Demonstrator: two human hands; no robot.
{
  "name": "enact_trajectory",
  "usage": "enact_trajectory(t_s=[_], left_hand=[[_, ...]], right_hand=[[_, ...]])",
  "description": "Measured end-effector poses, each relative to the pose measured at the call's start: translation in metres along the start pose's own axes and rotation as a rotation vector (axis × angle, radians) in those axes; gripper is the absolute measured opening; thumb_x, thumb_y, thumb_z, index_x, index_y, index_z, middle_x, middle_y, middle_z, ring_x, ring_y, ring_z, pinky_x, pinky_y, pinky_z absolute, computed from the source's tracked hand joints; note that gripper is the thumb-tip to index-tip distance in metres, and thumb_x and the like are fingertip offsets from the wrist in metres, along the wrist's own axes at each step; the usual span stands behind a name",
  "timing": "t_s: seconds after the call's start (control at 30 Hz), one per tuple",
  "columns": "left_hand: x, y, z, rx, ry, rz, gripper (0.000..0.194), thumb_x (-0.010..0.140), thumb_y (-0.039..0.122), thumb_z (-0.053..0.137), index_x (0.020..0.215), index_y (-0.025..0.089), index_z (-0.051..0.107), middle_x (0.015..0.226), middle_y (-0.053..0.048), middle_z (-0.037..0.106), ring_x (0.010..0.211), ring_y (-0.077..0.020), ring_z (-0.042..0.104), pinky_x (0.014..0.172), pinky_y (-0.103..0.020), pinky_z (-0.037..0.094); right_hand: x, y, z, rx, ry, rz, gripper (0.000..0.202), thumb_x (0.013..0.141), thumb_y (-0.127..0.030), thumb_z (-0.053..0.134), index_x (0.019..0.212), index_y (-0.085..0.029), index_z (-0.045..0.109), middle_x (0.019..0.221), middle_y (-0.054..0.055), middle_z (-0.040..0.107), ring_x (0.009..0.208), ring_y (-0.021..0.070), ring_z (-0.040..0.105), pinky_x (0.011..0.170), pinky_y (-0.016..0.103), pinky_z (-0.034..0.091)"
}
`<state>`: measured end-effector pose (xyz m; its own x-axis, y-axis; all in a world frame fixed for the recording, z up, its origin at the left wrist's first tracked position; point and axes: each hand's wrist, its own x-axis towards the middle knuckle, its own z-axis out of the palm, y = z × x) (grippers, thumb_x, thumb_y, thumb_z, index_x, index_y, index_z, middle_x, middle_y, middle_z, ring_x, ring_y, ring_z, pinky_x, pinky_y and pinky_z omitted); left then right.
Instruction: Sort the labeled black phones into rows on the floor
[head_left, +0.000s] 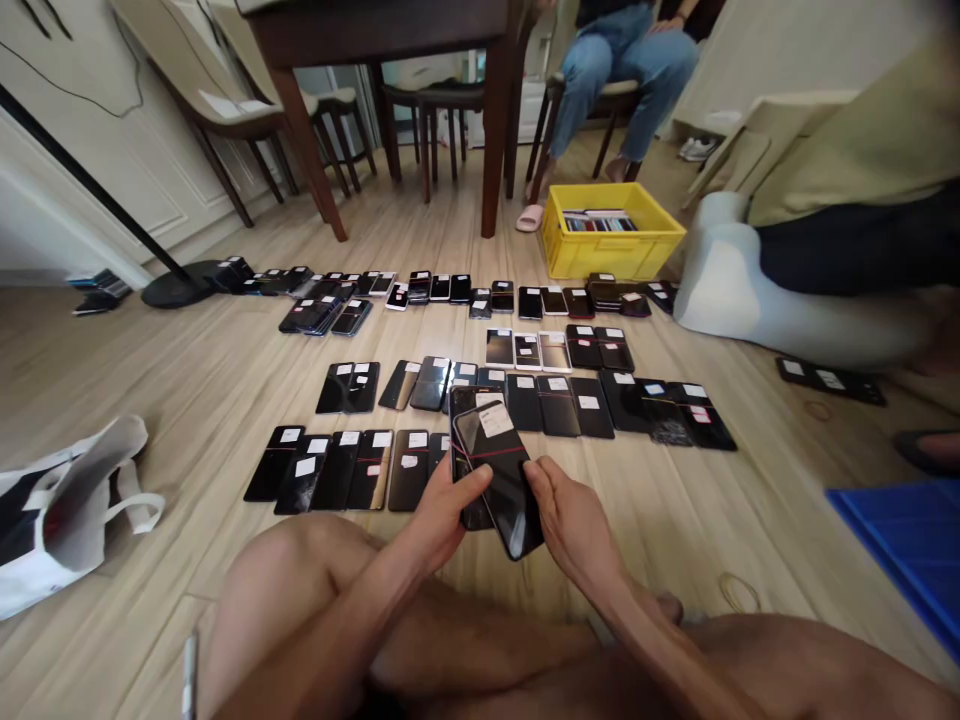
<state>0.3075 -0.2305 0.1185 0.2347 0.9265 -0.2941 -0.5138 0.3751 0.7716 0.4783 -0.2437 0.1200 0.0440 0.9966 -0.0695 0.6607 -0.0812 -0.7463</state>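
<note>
Two dark phones overlap between my hands above my lap. The front phone [510, 490] is tilted, with a white label near its top and a red band across it. My left hand [450, 505] grips both from the left, its thumb on the front phone's edge. My right hand [566, 510] pinches the front phone's right edge. Behind it, the rear phone [466, 400] shows its top and left side. Rows of labelled phones lie on the floor beyond, among them a black phone [274, 465] at the near left and a white-framed phone [555, 352] farther back.
A yellow crate [619, 258] holding thin items stands at the back right. A person [630, 60] sits behind it; another person's sleeve [862, 150] is at the right. A white bag [67, 540] lies left, a blue crate [900, 530] right. Table legs [495, 140] rise behind.
</note>
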Motion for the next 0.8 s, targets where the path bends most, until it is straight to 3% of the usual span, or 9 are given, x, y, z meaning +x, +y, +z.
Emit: enact_trajectory(t_s=[0.3, 0.53, 0.67, 0.8], left_hand=[[-0.001, -0.005, -0.006, 0.066, 0.029, 0.058, 0.062, 0.072, 0.045, 0.091, 0.122, 0.016, 0.068, 0.113, -0.011, 0.076, 0.098, -0.0242, 0.071, 0.088, -0.035, 0.055], [0.003, -0.008, -0.010, 0.093, -0.047, 0.099, 0.065, 0.077, 0.056, 0.086, 0.127, 0.018, 0.069, 0.125, -0.013, 0.073, 0.120, -0.0307, 0.065, 0.106, -0.041, 0.049], [0.006, -0.010, -0.009, -0.006, -0.068, 0.069, 0.072, 0.075, 0.065, 0.084, 0.128, 0.019, 0.070, 0.125, -0.013, 0.073, 0.122, -0.0321, 0.065, 0.107, -0.043, 0.050], [0.009, 0.000, -0.007, -0.152, -0.079, -0.106, 0.082, 0.075, 0.086, 0.065, 0.114, 0.015, 0.076, 0.110, -0.016, 0.078, 0.117, -0.0353, 0.069, 0.102, -0.046, 0.054]], right_hand=[[-0.012, 0.001, 0.009, -0.022, 0.045, -0.051, 0.056, 0.102, -0.070, 0.020, 0.069, -0.028, 0.037, 0.053, 0.000, 0.047, 0.049, 0.0199, 0.042, 0.054, 0.032, 0.024], [-0.012, 0.001, 0.005, 0.073, 0.027, -0.013, 0.060, 0.100, -0.075, 0.025, 0.066, -0.027, 0.037, 0.054, -0.001, 0.044, 0.050, 0.0181, 0.041, 0.052, 0.031, 0.025], [-0.010, -0.002, 0.003, 0.168, -0.007, 0.000, 0.060, 0.097, -0.076, 0.034, 0.066, -0.026, 0.036, 0.055, -0.003, 0.041, 0.053, 0.0163, 0.040, 0.052, 0.029, 0.026], [-0.012, -0.003, 0.006, 0.208, -0.070, -0.004, 0.055, 0.096, -0.072, 0.040, 0.067, -0.025, 0.038, 0.059, -0.003, 0.044, 0.056, 0.0161, 0.041, 0.053, 0.028, 0.028]])
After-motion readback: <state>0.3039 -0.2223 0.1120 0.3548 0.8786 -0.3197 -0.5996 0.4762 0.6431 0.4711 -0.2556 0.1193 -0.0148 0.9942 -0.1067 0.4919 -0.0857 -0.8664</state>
